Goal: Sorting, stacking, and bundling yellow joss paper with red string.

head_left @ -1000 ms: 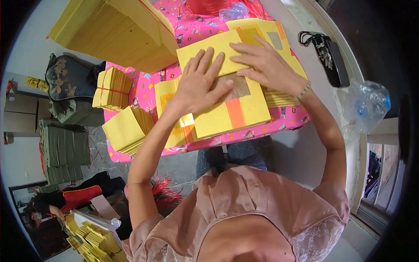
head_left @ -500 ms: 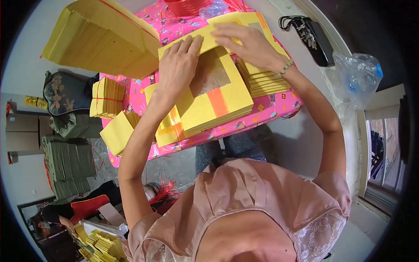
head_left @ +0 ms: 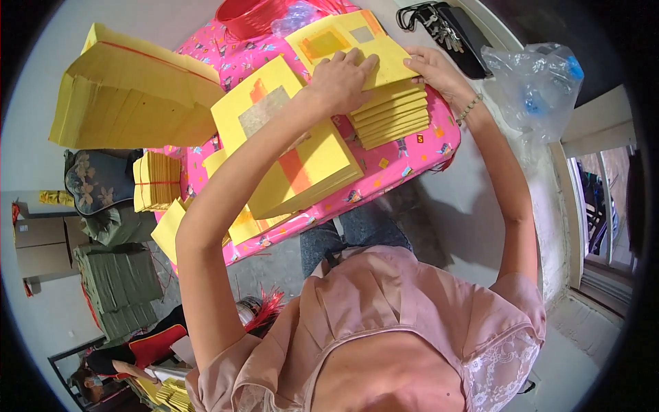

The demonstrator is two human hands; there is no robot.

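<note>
My knees and the pink front of my top fill the near edge. Beyond them lies the nearer stack of yellow paper sheets [head_left: 295,154], the top one marked with a grey square and an orange patch, on the pink patterned surface [head_left: 412,161]. A second ago both my hands were pressed flat on this stack. Now they have travelled past it to the far stack [head_left: 391,113], so the near pile looks squared and left alone, and I judge the work has shifted to the far pile.

My left hand [head_left: 343,75] lies flat, fingers spread, on the top yellow sheet [head_left: 347,44] of that far stack. My right hand [head_left: 432,69] pinches the sheet's right edge with curled fingers. The sheet rests on the stack, slightly askew.

Left of the surface sit a large tied bundle of yellow paper [head_left: 130,96] and a smaller tied one [head_left: 156,180]. Further off are a red basin [head_left: 254,17], a black pouch with keys [head_left: 453,31] and a clear plastic bag [head_left: 535,86] on the pale floor.
</note>
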